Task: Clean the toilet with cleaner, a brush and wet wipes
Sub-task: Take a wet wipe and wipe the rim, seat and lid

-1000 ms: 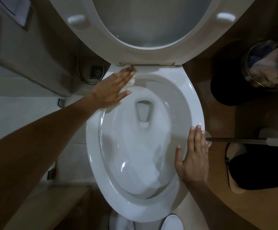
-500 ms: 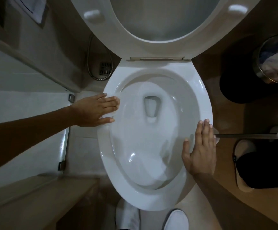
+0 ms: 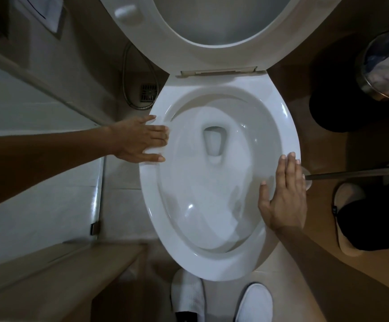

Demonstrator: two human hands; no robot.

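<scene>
Dim warm light, glare spots on porcelain, wide-angle bending at edges.

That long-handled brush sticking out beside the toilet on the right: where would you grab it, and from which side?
Judging by its pose, grip the brush handle along the bare shaft, or the pale sleeve near the frame edge. It lies roughly level, pointing away from the toilet rim, so coming from above with fingers wrapped around looks easiest. The right hand rests flat just beside its near end, which that hand hides.

White toilet bowl (image 3: 279, 117), seat (image 3: 165, 38) raised; wet wipe (image 3: 153, 151) pressed flat on left rim; brush handle (image 3: 351, 174) lies right.
</scene>
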